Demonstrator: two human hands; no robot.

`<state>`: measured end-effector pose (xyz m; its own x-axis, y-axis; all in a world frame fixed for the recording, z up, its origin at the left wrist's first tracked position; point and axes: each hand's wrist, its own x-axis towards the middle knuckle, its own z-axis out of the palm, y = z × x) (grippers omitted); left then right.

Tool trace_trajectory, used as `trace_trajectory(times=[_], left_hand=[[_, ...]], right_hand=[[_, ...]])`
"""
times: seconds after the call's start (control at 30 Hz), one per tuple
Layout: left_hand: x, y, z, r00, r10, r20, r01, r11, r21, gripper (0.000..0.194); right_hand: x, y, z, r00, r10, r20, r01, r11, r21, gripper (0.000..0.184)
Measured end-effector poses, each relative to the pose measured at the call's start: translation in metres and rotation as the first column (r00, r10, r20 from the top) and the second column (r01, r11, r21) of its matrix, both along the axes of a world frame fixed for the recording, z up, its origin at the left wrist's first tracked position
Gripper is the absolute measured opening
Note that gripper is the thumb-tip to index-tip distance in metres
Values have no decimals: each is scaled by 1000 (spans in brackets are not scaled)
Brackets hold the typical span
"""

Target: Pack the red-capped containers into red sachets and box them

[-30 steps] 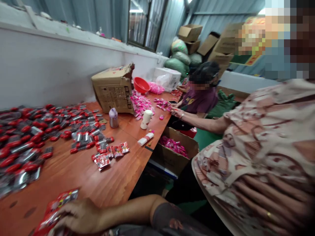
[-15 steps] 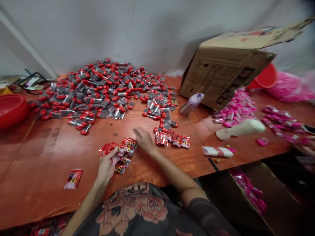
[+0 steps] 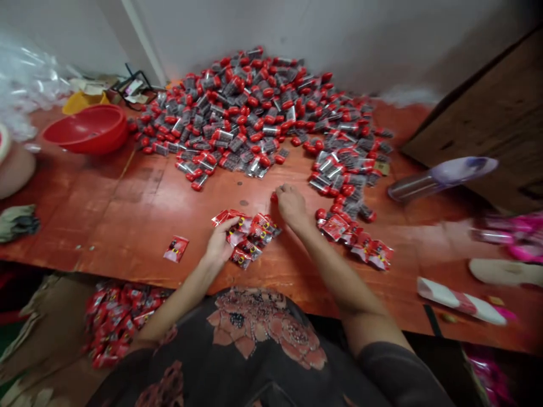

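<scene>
- The left hand (image 3: 219,246) is curled closed over the near edge of a loose cluster of red sachets (image 3: 251,237), which are gripped at the fingertips; the cluster lies just in front of the heap of red-capped packets (image 3: 250,113).
- The right hand (image 3: 292,206) is held closed, fingers bunched downward, between the cluster and the heap (whether anything is pinched cannot be told; a small red piece is seen just beside the fingertips).
- A row of red sachets (image 3: 356,244) is laid out to the right of the cluster, in front of the heap's right lobe and near the right hand.
- One lone sachet (image 3: 176,249) is placed left of the left hand, in front of the heap.
- A red plastic basin (image 3: 89,129) is set left of the heap.
- A lilac-capped bottle (image 3: 443,178) is lying to the right of the heap, with a red-and-white tube (image 3: 460,299) nearer the table edge (image 3: 365,314).
- Below the table edge, a cardboard box (image 3: 51,333) filled with red sachets (image 3: 116,322) is seen, front-left of the heap.
</scene>
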<state>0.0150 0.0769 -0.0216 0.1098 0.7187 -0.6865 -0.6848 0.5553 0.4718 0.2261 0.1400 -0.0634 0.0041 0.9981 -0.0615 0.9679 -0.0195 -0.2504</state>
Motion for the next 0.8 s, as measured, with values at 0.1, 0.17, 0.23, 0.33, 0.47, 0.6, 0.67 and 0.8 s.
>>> trace_trajectory(times=[0.1, 0.17, 0.23, 0.33, 0.47, 0.6, 0.67, 0.8], left_hand=[[-4, -3, 0, 999, -1, 33, 2, 1000, -12, 5], [-6, -6, 1, 998, -9, 55, 10, 1000, -19, 5], [-8, -9, 1, 997, -22, 68, 23, 1000, -21, 5], [-11, -11, 0, 997, -26, 71, 26, 1000, 2, 6], [-11, -15, -1, 995, -31, 97, 28, 999, 36, 6], [-5, -19, 1, 993, -68, 100, 64, 997, 43, 4], [-3, -21, 2, 993, -75, 96, 70, 996, 49, 3], [0, -25, 6, 993, -81, 88, 77, 996, 54, 3]], right_hand=[[4, -1, 1, 998, 66, -2, -66, 998, 1, 31], [11, 0, -1, 995, 101, -17, -101, 995, 4, 29], [13, -4, 0, 993, 118, -25, -118, 993, 1, 26], [3, -30, 10, 981, 107, -163, -90, 990, 107, 27], [-30, -91, 36, 759, 181, -625, 12, 956, 292, 31], [-54, -129, 50, 702, 191, -686, 51, 947, 316, 30], [-58, -134, 48, 710, 166, -684, 87, 944, 319, 30], [-58, -134, 42, 688, 128, -715, 140, 943, 303, 32]])
